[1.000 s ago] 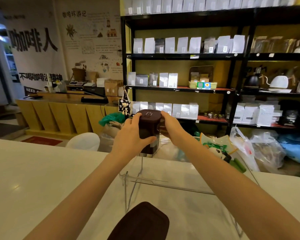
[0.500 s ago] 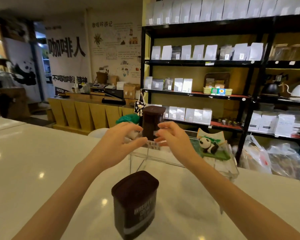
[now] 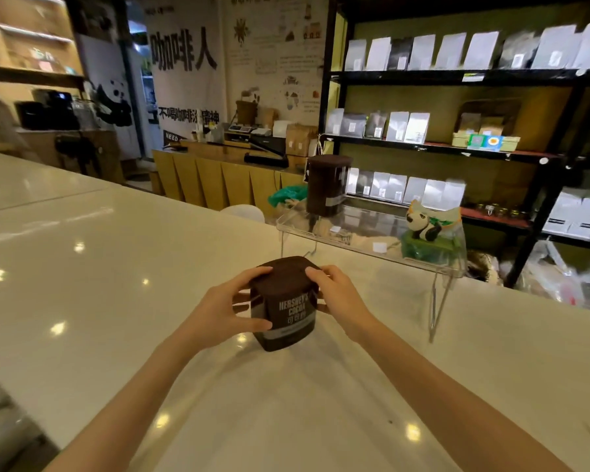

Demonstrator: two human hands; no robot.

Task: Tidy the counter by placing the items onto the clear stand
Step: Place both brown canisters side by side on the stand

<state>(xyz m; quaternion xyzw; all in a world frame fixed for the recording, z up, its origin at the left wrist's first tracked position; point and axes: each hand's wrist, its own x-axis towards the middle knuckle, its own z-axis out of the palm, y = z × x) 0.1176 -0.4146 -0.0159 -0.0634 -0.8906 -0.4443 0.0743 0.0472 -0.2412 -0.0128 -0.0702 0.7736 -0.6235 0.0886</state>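
A dark brown cocoa tub (image 3: 284, 306) with white lettering stands on the white counter (image 3: 82, 267) in front of me. My left hand (image 3: 227, 310) grips its left side and my right hand (image 3: 337, 294) grips its right side and lid edge. A second, matching cocoa tub (image 3: 326, 189) stands upright on the left end of the clear stand (image 3: 361, 241) beyond. On the stand's right end sits a panda figure on a green base (image 3: 426, 233).
Behind the counter's far edge stands a black shelving unit (image 3: 457, 144) filled with white and grey pouches. A yellow wooden counter (image 3: 225, 178) with scales and boxes lies at the back left. Plastic bags (image 3: 566, 284) are piled at the right.
Both hands have left the tub on the stand and drawn back to the near tub, where they now grip it. The camera view has swung left and down.
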